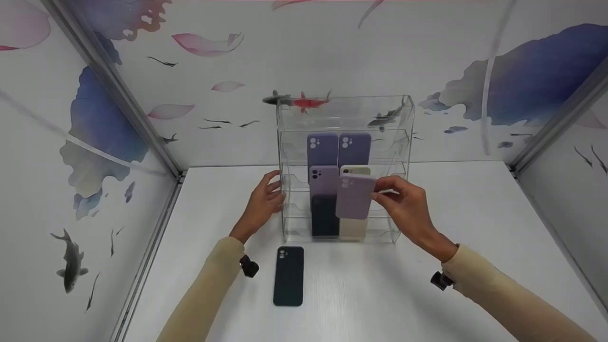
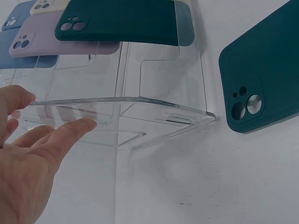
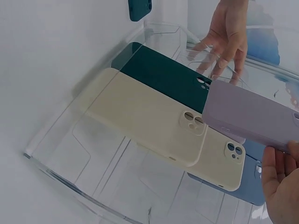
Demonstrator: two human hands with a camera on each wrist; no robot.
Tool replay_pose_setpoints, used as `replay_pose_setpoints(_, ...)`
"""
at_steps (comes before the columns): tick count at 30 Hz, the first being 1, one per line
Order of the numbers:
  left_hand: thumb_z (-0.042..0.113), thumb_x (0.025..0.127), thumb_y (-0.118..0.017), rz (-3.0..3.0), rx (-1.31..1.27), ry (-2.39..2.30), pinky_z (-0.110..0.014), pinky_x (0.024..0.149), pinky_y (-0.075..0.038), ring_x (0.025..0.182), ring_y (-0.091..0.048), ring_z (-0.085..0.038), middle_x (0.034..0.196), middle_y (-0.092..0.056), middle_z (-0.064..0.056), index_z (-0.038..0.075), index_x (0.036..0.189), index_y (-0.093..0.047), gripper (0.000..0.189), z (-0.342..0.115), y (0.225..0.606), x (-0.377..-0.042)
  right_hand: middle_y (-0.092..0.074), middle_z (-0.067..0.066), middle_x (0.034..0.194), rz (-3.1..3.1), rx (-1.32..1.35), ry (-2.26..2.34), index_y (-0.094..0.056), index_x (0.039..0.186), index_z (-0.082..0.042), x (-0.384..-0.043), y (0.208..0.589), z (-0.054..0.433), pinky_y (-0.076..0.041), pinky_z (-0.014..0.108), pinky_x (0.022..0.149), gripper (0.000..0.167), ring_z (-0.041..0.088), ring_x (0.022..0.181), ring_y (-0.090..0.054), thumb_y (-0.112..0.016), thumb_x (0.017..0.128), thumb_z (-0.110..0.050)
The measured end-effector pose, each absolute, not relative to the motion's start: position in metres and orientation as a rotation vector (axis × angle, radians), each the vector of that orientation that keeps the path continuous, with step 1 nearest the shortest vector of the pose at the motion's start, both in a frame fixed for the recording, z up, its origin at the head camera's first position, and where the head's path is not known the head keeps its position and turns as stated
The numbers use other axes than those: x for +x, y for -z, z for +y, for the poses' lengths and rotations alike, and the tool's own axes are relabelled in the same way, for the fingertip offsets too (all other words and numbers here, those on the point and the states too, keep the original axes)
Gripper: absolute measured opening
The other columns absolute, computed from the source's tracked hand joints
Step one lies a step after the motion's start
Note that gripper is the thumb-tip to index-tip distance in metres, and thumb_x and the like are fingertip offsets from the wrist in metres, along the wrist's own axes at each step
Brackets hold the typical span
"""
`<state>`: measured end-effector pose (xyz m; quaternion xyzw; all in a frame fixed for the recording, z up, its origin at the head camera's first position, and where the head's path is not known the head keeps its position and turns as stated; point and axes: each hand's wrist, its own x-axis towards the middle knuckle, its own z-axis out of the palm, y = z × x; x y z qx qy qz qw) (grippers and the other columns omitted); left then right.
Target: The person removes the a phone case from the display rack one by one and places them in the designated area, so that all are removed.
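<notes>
One lilac case, pinched by the right hand; the left hand, fingers apart, touches the side of a clear rack.

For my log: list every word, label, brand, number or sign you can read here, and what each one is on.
None can be read in any view.
Phone cases, including the lilac one in the right hand and the dark green one on the table: no lettering visible.
Clear rack: none visible.
Back wall: pictures only, no readable writing.
Black wrist devices: too small and dark to tell.
</notes>
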<state>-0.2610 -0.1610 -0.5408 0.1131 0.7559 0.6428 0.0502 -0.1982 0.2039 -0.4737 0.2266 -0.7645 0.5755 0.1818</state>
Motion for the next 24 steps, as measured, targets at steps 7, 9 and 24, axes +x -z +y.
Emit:
replay_pose_setpoints(7,0.011,0.111,-0.066,2.307,0.341,-1.959,-0.056,0.104,-0.061,0.144,-0.061,-0.034,0.164,-0.054,-0.019,0.018,0.17,-0.038,0.066,-0.161,0.542,-0.261,-0.077,0.012,0.111,-2.206,0.601,-1.645,-0.079,0.112,0.0,-0.194,0.486,0.202,-0.065,0.025,0.091,0.024,0.018,0.102,-0.075,-0.079,0.094,0.015)
replay_pose_setpoints(9,0.011,0.111,-0.066,2.302,0.345,-1.964,-0.058,0.103,-0.061,0.144,-0.062,-0.035,0.164,-0.054,-0.019,0.018,0.171,-0.038,0.067,-0.161,0.541,-0.261,-0.077,0.01,0.111,-2.223,0.583,-1.656,-0.079,0.113,-0.001,-0.193,0.489,0.201,-0.065,0.026,0.091,0.024,0.018,0.103,-0.075,-0.079,0.094,0.014)
replay_pose_setpoints(24,0.009,0.111,-0.067,2.305,0.342,-1.962,-0.054,0.102,-0.062,0.146,-0.058,-0.041,0.165,-0.052,-0.02,0.017,0.172,-0.036,0.069,-0.162,0.543,-0.261,-0.078,0.009,0.112,-2.26,0.501,-1.764,-0.081,0.113,-0.006,-0.184,0.518,0.196,-0.065,0.027,0.09,0.025,0.02,0.103,-0.075,-0.08,0.095,0.011)
